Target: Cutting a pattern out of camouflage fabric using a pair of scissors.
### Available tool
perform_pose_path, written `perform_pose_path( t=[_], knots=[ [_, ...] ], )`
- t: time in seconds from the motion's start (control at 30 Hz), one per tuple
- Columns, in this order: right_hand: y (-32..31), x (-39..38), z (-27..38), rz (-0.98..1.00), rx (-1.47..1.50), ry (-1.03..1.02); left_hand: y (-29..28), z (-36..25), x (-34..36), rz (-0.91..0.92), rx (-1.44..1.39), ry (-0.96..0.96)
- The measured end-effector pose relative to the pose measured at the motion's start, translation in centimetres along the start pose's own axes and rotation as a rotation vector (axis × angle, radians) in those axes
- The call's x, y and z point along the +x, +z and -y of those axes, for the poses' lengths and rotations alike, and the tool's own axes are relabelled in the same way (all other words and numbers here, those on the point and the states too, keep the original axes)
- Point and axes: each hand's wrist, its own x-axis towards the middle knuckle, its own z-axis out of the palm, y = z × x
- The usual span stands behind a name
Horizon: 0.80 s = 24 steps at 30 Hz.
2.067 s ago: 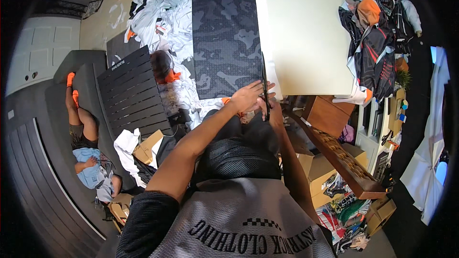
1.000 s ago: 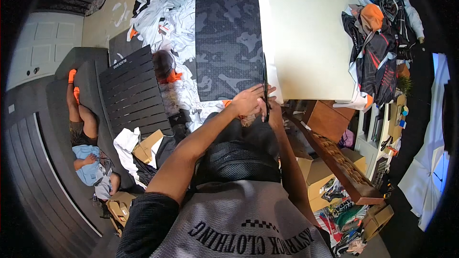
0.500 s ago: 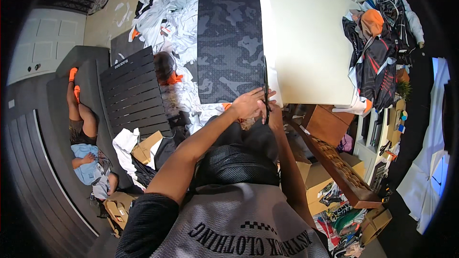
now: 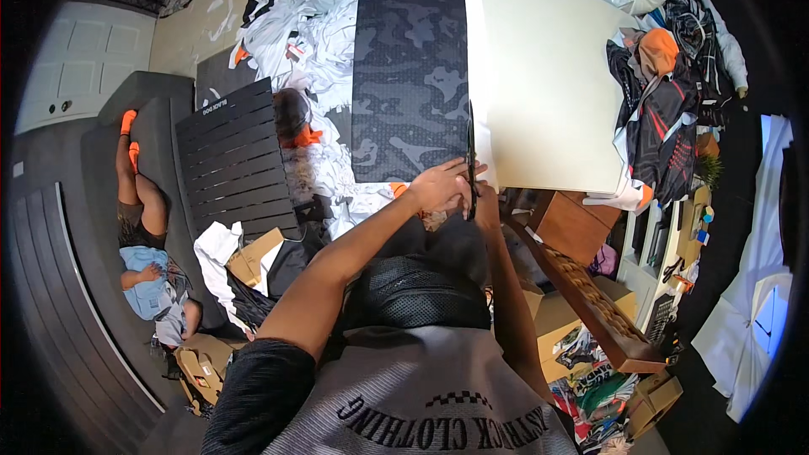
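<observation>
A long strip of dark camouflage fabric (image 4: 409,76) with a white right-hand margin (image 4: 481,59) lies on the cream table (image 4: 548,76). At its near right corner, my right hand (image 4: 488,209) is closed round the handles of black scissors (image 4: 472,139). Their long blade points away from me along the border between camouflage and white. My left hand (image 4: 440,190) rests at the near edge of the fabric, its fingers stretched toward the blade, some of them reaching past it. The left thumb and the scissor handles are partly hidden.
Heaped white fabric (image 4: 312,17) lies left of the table, printed garments (image 4: 657,109) at its right edge. A wooden chair (image 4: 581,295) stands near right, a dark slatted panel (image 4: 232,160) on the left. A person (image 4: 147,261) lies on the grey sofa (image 4: 101,219).
The view has shifted slightly. Both hands and the scissors stay at nearly the same spot on the fabric's near right corner.
</observation>
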Motion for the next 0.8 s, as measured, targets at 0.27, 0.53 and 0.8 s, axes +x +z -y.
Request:
perform_pose_path(
  t=[0.27, 0.53, 0.8],
  knots=[
    [0.0, 0.5, 0.1, -0.019, -0.073, 0.012, 0.0, 0.0, 0.1, -0.032, 0.098, 0.017],
    [0.1, 0.7, -0.1, -0.011, -0.003, 0.022, 0.2, 0.0, -0.2, -0.002, 0.112, -0.007],
    [-0.4, 1.1, 0.9, -0.015, -0.075, 0.039, 0.6, 0.3, -0.3, -0.106, 0.119, 0.033]
  ],
)
